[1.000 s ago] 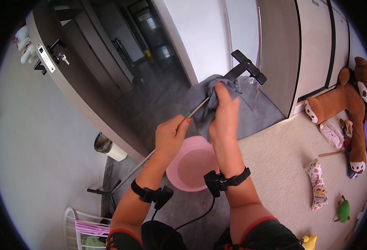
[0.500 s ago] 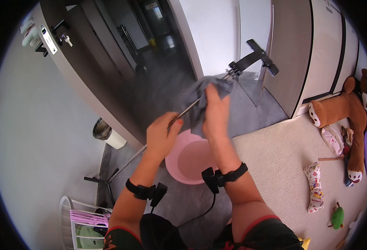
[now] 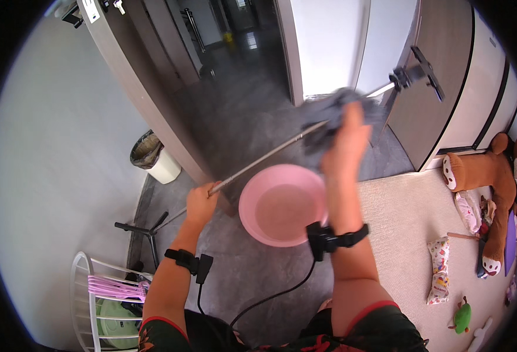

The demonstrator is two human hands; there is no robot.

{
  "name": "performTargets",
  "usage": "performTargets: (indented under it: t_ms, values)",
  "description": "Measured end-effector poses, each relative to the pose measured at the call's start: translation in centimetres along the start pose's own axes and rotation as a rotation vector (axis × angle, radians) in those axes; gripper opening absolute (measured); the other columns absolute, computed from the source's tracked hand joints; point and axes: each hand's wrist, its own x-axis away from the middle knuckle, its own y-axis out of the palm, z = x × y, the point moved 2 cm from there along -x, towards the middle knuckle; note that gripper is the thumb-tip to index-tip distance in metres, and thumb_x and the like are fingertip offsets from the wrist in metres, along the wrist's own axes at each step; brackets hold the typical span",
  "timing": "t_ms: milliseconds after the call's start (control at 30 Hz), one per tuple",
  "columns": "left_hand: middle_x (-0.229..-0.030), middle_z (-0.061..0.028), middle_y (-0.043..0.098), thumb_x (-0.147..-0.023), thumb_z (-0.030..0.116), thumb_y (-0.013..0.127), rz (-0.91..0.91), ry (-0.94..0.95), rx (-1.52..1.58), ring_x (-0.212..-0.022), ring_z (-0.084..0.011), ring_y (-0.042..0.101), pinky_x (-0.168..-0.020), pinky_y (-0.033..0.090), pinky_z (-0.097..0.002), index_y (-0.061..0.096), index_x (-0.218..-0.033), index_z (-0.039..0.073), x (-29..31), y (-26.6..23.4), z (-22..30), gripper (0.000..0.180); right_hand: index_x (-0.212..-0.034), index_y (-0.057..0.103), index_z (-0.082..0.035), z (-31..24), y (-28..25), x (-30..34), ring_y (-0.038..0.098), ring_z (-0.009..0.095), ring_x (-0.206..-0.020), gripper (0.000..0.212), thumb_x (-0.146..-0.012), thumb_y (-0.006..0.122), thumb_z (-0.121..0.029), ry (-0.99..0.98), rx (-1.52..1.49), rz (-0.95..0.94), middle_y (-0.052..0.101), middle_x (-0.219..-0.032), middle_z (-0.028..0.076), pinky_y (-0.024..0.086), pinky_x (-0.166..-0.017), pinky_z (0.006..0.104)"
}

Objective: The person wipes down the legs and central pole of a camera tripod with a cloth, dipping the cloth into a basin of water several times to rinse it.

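Left hand: My left hand (image 3: 201,202) is closed around a slim, silvery metal pole (image 3: 264,157), probably to steady it.
Right hand: Well apart from the left, my blurred right hand (image 3: 347,141) is clamped on a soft, dark-grey cloth (image 3: 318,126) bunched about the pole, apparently so the fabric bears on the metal.
Pole: It slants between both hands, from black, branching feet (image 3: 142,229) left of the left hand to a black clamp head (image 3: 408,77) beyond the right; I cannot tell whether the feet touch the floor.
Basin: A round, pink plastic basin (image 3: 251,196) stands below and between the hands, likely for easy reach; my right forearm overlaps its edge.
Around left: A white, dark-lined bin (image 3: 165,166) and a white-barred rack (image 3: 81,281).
Around right: Beige carpet (image 3: 399,223) with a brown plush toy (image 3: 484,170).
In the way: A thin black cable (image 3: 282,290) hanging from the right wrist could snag; the tall grey-brown cabinet (image 3: 440,88) beyond that hand might limit the clamp head.
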Motion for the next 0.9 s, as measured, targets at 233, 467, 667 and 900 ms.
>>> performTargets:
  t_ms: [233, 467, 667, 900]
  values:
    - [-0.068, -0.0190, 0.059, -0.086, 0.023, 0.061, 0.094, -0.011, 0.066, -0.067, -0.0417, 0.057, -0.058, 0.043, -0.0471, 0.063, -0.079, 0.005, -1.6, 0.5, -0.6, 0.019, -0.106, 0.052, 0.002, 16.7, 1.2, 11.2, 0.054, 0.014, -0.088, 0.024, -0.091, 0.057, -0.017, 0.283, 0.054, -0.186, 0.059, -0.094, 0.006, 0.045, -0.078, 0.0278]
    - [-0.062, -0.0181, 0.057, -0.084, 0.028, 0.064, 0.191, 0.071, -0.001, -0.061, -0.0399, 0.057, -0.054, 0.043, -0.0473, 0.057, -0.067, 0.006, -0.4, -0.2, -2.1, 0.028, -0.124, 0.041, 0.011, 12.6, 1.5, 9.0, 0.047, 0.025, -0.113, 0.061, -0.088, 0.060, -0.034, 0.398, 0.374, 0.043, 0.051, -0.122, 0.019, 0.037, -0.097, 0.0351]
    - [-0.059, -0.0170, 0.056, -0.083, 0.028, 0.064, 0.089, 0.053, -0.065, -0.061, -0.0389, 0.057, -0.054, 0.043, -0.0466, 0.058, -0.064, 0.007, 1.9, -0.1, -7.5, 0.030, -0.093, 0.057, -0.004, 2.2, -2.0, -2.1, 0.059, 0.020, -0.085, 0.023, -0.096, 0.045, -0.024, -0.005, 0.007, -0.042, 0.061, -0.089, 0.009, 0.049, -0.084, 0.0371]
    - [-0.062, -0.0178, 0.058, -0.084, 0.028, 0.062, 0.008, -0.054, -0.117, -0.062, -0.0397, 0.057, -0.056, 0.043, -0.0479, 0.061, -0.068, 0.007, 2.2, -0.8, -7.1, 0.027, -0.083, 0.058, -0.004, 3.6, 0.0, 0.6, 0.058, 0.019, -0.075, 0.028, -0.095, 0.043, -0.023, -0.045, 0.118, 0.007, 0.062, -0.079, 0.010, 0.049, -0.072, 0.0333]
